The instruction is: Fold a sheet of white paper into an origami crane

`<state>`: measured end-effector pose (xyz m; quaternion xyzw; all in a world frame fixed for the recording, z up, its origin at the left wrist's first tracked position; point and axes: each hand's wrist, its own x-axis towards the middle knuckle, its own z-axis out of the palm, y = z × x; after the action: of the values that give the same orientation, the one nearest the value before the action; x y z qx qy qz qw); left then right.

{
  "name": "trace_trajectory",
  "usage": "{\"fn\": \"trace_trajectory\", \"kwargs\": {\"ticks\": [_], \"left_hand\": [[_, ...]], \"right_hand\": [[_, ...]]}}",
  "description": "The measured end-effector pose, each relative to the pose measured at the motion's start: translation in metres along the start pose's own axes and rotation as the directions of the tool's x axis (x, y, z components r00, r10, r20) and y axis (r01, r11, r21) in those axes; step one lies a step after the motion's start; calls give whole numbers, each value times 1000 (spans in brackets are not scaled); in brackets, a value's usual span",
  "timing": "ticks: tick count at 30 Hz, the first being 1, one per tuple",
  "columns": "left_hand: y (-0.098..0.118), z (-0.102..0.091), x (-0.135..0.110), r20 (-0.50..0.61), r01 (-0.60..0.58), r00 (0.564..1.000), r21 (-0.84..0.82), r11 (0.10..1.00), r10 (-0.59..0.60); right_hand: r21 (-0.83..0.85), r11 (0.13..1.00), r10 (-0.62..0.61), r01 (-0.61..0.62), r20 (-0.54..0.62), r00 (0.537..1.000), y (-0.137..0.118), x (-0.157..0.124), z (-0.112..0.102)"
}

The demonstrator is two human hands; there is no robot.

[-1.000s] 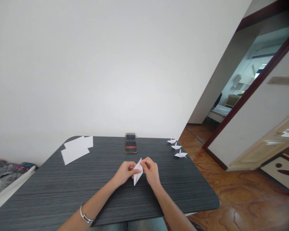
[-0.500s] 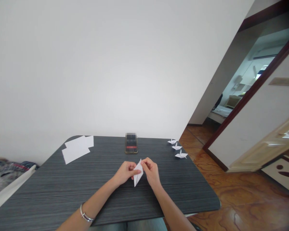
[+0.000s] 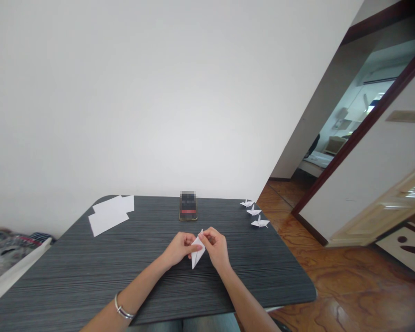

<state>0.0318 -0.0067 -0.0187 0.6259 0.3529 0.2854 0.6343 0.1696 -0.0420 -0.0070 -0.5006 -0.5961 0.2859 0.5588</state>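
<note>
A folded piece of white paper [image 3: 198,256], narrow and diamond-shaped with pointed ends, is held just above the dark table near its front. My left hand [image 3: 180,249] pinches it from the left, thumb lying across its face. From the right, my right hand [image 3: 215,246] grips its upper part between thumb and fingers. A thin tip of the paper sticks up past the right fingertips, and the lower point faces me. Both hands are closed; some fingers are hidden behind the paper.
Three white paper cranes [image 3: 260,222] stand in a row at the table's right edge. Several white paper sheets [image 3: 109,216] overlap at the back left. A phone [image 3: 188,206] lies at the back middle of the dark table [image 3: 152,286], by the wall.
My right thumb and fingers have shifted slightly left over the upper part of the folded paper. My left hand keeps its hold almost unmoved.
</note>
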Motion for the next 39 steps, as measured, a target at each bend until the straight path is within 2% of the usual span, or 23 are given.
{"fn": "trace_trajectory", "kwargs": {"ticks": [20, 34, 39], "left_hand": [[0, 1, -1, 30, -4, 1000, -25, 1000, 5], [1, 1, -1, 33, -44, 999, 51, 998, 43], [0, 2, 0, 27, -38, 999, 40, 998, 37]], "right_hand": [[117, 991, 61, -62, 8, 998, 3, 3, 0], [231, 966, 113, -119, 38, 993, 7, 3, 0], [207, 972, 101, -110, 51, 994, 7, 4, -1]]}}
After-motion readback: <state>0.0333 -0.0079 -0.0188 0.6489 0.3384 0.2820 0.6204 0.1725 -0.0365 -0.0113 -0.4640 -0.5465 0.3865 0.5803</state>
